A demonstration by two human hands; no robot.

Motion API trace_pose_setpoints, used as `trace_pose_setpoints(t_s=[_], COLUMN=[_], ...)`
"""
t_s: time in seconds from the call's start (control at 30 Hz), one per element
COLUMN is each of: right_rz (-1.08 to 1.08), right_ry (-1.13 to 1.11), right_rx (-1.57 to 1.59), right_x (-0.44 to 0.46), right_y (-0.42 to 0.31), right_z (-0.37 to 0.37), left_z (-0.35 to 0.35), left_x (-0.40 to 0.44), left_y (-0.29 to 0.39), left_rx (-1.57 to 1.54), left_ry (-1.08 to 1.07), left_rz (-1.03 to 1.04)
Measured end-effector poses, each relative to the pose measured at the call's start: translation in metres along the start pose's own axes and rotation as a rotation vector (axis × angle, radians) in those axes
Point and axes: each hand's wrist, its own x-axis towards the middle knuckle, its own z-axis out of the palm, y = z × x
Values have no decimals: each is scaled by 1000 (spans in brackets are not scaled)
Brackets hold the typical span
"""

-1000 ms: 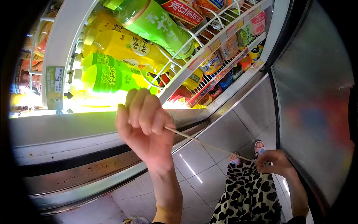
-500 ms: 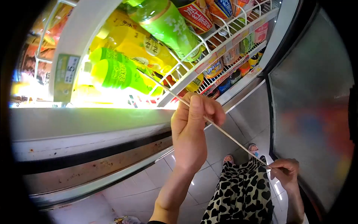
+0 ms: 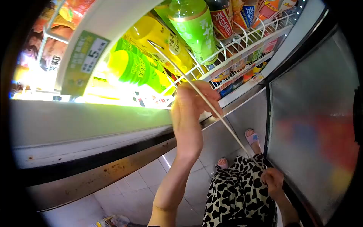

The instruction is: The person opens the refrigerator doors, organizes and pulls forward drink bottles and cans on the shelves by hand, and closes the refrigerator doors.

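Note:
A long, thin, pale stick slants from the drink bottles down toward my lap, and its upper tip looks bent into a small hook. My left hand is at the stick's middle with the fingers curled beside it; the exact grip is partly hidden. Low on the right, my right hand is closed around the lower end. Beyond the upper end are a yellow bottle, a bright green bottle and an upright pale green bottle.
White wire shelves hold more bottles. A price tag is on the white post at left. The cooler's sill runs below the bottles. An open glass door stands at right. Grey floor tiles lie below.
My right hand has moved down and left with the stick's lower end. The left hand has turned and shifted slightly left and up. The view has shifted, so the bottles appear farther right.

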Motion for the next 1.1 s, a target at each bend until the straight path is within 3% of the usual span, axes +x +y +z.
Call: trace_pose_setpoints(t_s=[0.03,0.1,0.17,0.2,0.3,0.43,0.57,0.6,0.9,0.97,1.03,1.07,1.1], right_rz=[-85,-69,-37,-42,-38,-21,14,-35,-11,-64,-133,-166,-199], right_ry=[53,-25,93,21,53,-53,-19,-51,-207,-179,-179,-185,-190], right_rx=[8,-106,-57,-209,-157,-117,4,-87,-20,56,9,3,-2], right_x=[-2,-1,-12,-10,-7,-6,-1,4,46,57,71,78,85], right_y=[-5,-28,-33,-36,-43,-41,-45,-50,-77,-77,-80,-83,-85], right_z=[1,-9,-11,-19,-15,-11,13,16,52,60,64,65,67], left_z=[0,1,7,8,7,-5,4,1,-11,-10,-29,-33,-33], left_x=[2,10,21,27,43,55,63,65,102,110,124,126,126], left_y=[-8,-12,-10,-8,-11,-11,-3,2,-11,-17,-33,-39,-37], left_rx=[-64,115,111,150,-37,4,7,31,91,208,899,712,977], left_ry=[130,253,206,178,248,238,307,305,372,439,426,396,350], left_rz=[46,70,102,79,62,99,61,-22,80,154,380,350,357])
